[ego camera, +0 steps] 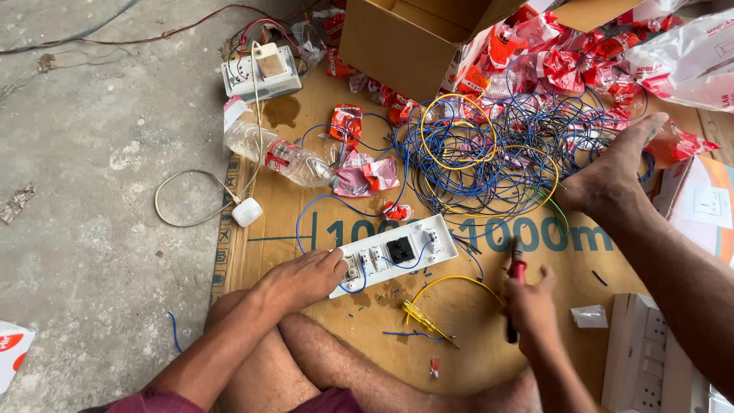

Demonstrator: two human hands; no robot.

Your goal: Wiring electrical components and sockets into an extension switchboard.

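Both hands are working low over a cardboard sheet on the floor: the left hand is pressing, fingers curled, on the white switch plate, while the right hand is gripping a red-handled tool beside a yellow wire, with tangled blue wires lying beyond

The right hand wraps the red-handled tool, hiding its middle, and the hand is blurred. Beside the white switch plate, the left hand covers its near corner. Beyond it, the cardboard box is cut off by the top edge.
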